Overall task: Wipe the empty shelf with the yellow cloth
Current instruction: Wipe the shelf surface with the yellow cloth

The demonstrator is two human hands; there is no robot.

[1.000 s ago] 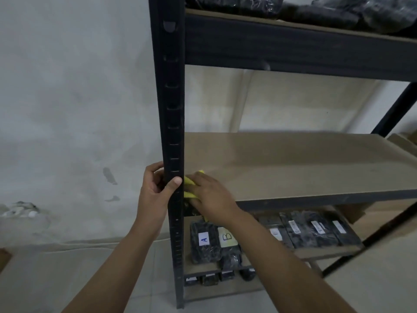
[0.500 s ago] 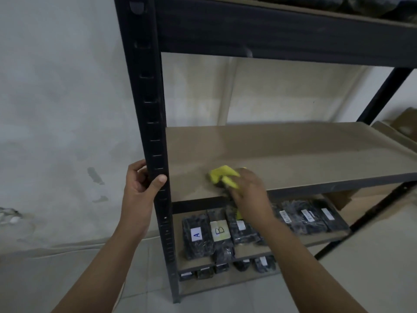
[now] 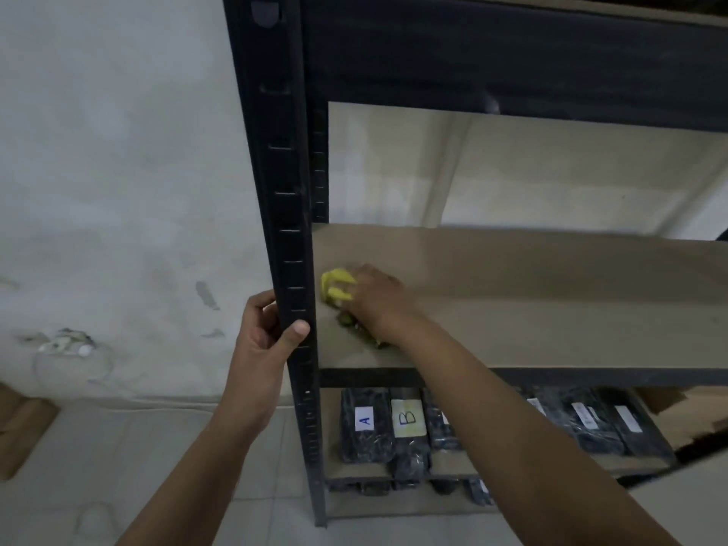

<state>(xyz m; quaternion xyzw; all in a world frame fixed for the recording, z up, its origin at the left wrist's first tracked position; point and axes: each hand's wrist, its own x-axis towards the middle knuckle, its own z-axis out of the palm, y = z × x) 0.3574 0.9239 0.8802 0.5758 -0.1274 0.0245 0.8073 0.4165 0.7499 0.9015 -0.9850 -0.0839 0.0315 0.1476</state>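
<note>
Wiping is under way: my right hand (image 3: 374, 299) presses the yellow cloth (image 3: 335, 288) flat against the empty shelf (image 3: 551, 293), fingers curled over the bunched fabric so that only its far part shows beyond the knuckles. The cloth now lies just beside the black upright post (image 3: 289, 230), toward the shelf's left end and about midway from front to back. Half a second ago it sat farther from the post; a second ago it was at the post, on the front edge. I judge this to be a back-and-forth stroke, returning toward the post and working deeper into the board.

My left hand (image 3: 264, 340) stays closed around the post, thumb across its front face, below the level of the cloth, steadying the frame.

Most of the shelf, everything away from the post, appears not yet covered, so I judge the task to be at an early stage. Labelled dark packages (image 3: 368, 423) lie on the lower shelf beneath, clear of the work.
</note>
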